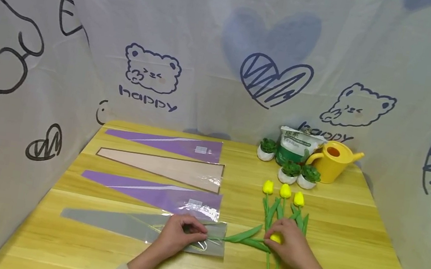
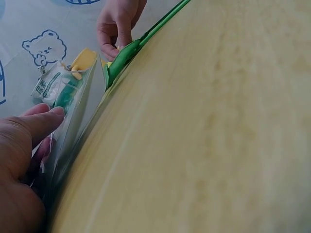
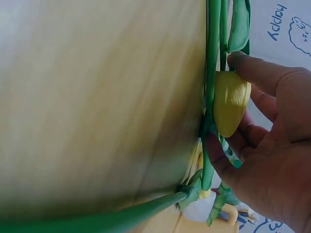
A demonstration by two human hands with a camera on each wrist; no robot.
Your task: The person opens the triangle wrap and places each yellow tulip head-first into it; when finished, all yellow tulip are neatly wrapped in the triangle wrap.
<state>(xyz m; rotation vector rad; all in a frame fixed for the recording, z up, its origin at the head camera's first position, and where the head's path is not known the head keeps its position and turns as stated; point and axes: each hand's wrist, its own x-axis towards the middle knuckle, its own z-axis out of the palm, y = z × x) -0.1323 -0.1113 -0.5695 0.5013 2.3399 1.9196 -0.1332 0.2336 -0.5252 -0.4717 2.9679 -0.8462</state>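
Note:
An artificial yellow tulip point(image 1: 276, 238) lies sideways, its green leaves point(image 1: 245, 236) and stem pointing left over the grey flower sleeve point(image 1: 114, 222). My right hand point(image 1: 292, 244) pinches the tulip just below its bloom; the right wrist view shows the bloom point(image 3: 232, 104) between thumb and fingers. At the wide end of the grey sleeve, my left hand point(image 1: 182, 234) holds the clear film point(image 2: 80, 116) between thumb and fingers. The stem's lower end is at the sleeve's mouth, and how far it reaches inside is hard to see. Three other yellow tulips point(image 1: 285, 191) lie under and beyond my right hand.
Farther back lie two purple sleeves point(image 1: 154, 192) and a beige sleeve point(image 1: 162, 167) with a dark border. At the back right stand a yellow watering can point(image 1: 330, 165), a green-and-white bag point(image 1: 295, 147) and small potted succulents point(image 1: 266, 149). Printed cloth surrounds the wooden table point(image 1: 348, 243).

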